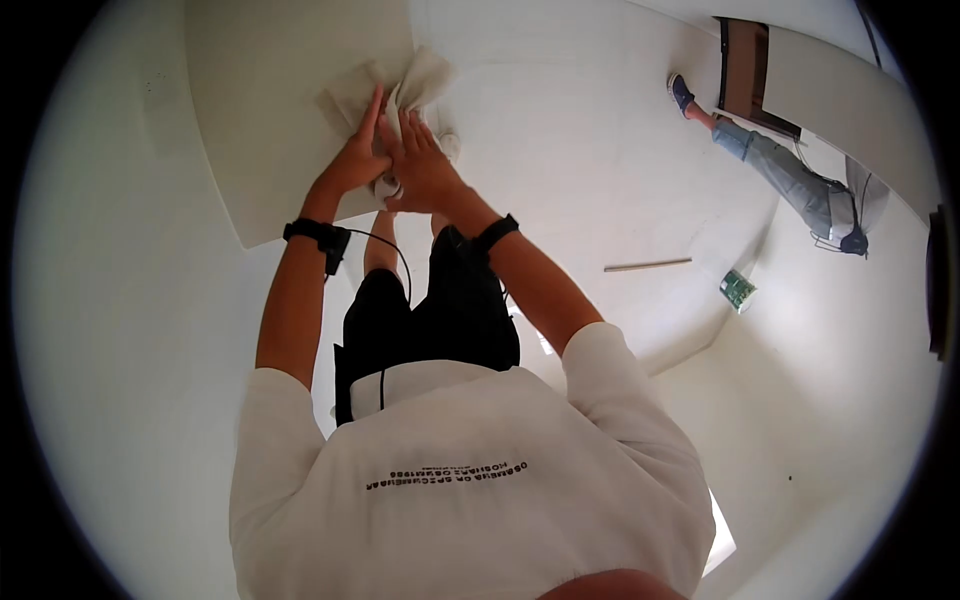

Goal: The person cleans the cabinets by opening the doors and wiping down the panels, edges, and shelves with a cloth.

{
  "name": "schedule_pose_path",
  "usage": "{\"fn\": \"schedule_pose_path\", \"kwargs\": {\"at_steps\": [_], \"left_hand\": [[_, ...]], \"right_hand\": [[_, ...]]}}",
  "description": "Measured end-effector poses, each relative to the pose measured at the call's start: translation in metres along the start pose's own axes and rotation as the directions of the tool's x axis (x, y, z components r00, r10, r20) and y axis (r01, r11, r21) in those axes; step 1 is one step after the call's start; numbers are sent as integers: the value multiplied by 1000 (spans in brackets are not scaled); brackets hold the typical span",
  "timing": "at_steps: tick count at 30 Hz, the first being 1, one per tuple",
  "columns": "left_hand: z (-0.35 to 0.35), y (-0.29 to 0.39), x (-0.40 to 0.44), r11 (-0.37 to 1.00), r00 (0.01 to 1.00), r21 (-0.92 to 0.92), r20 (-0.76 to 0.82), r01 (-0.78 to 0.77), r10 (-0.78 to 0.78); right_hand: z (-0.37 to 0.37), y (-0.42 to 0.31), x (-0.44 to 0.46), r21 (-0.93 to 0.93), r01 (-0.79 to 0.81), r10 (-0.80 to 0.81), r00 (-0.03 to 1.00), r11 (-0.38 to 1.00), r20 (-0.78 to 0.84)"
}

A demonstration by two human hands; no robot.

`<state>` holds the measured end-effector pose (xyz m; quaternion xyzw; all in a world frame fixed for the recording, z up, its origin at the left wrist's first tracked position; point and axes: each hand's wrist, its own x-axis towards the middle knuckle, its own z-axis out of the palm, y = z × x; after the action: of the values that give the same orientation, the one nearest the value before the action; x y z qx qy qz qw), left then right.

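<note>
My left hand (352,165) and my right hand (428,172) come together at the upper middle of the head view. Between them is a crumpled, off-white cloth (428,76), with loose folds fanning out beyond the fingertips. Both hands press in on it from either side, and part of the cloth is hidden behind the palms. A small bunched end shows below, between the two wrists. Dark bands circle both wrists, and a thin cable runs from the left one.
A broad beige panel (290,110) lies beneath and left of the hands. Rightward on the pale floor are a thin stick (648,265) and a green-patterned container (738,290). Another person's jeans-clad leg (775,170) extends at upper right, beside a brown-fronted white unit (830,95).
</note>
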<state>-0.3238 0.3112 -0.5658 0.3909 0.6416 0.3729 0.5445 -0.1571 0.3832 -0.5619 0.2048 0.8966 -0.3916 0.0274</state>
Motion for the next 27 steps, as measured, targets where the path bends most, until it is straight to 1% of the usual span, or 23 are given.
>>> {"fn": "schedule_pose_path", "kwargs": {"at_steps": [1,2,3,4,5,6,7,8,9,10,11,13,14,17,20,21,23,27], "left_hand": [[6,-2,-3,998,999,-67,-28,14,-16],[15,-9,-3,990,998,-140,-50,24,-31],[17,-11,-5,936,992,-349,-105,35,-76],[12,-18,-10,835,980,-549,-145,35,-136],[9,-23,-14,697,964,-717,-168,24,-206],[4,-30,-19,842,941,-538,-267,33,-207],[-8,-36,-24,945,911,-321,-370,60,-183],[-22,-40,-28,990,874,-81,-466,114,-139],[-37,-44,-31,987,834,141,-552,81,10],[-54,-48,-32,931,785,357,-597,75,165],[-72,-54,-31,827,733,555,-599,89,322],[-108,-63,-22,680,688,714,-578,167,439],[-119,-67,-19,594,671,778,-554,206,494],[-125,-67,-15,527,711,816,-515,236,479],[-124,-65,-17,547,695,798,-544,255,470],[-127,-64,-20,544,710,792,-551,278,439],[-124,-58,-17,547,729,772,-572,324,376],[-120,-51,-11,540,746,767,-574,347,337]], "right_hand": [[5,-9,-4,17,-62,63,998,998,-24],[14,-14,-8,103,-122,133,986,987,-101],[26,-18,-10,-7,-173,169,970,985,-172],[37,-24,-8,-117,-228,195,951,967,-239],[42,-28,-10,-182,-255,221,957,950,-189],[46,-35,-8,-239,-272,244,959,932,-143],[47,-40,-1,-290,-278,259,960,915,-103],[45,-41,8,-317,-279,262,960,906,-96],[48,-43,15,-342,-280,267,960,897,-85],[48,-48,22,-366,-280,274,959,888,-69],[47,-45,34,-293,-312,313,949,904,-44],[35,-41,56,-197,-340,356,933,920,48],[28,-37,65,-151,-360,376,922,921,96],[6,-24,86,134,-366,351,928,921,127],[2,-24,122,154,-402,402,915,903,30],[-6,-31,135,189,-372,384,923,909,-26],[-19,-32,166,152,-358,365,931,921,-15],[-51,-28,228,28,-316,317,947,948,-42]]}}
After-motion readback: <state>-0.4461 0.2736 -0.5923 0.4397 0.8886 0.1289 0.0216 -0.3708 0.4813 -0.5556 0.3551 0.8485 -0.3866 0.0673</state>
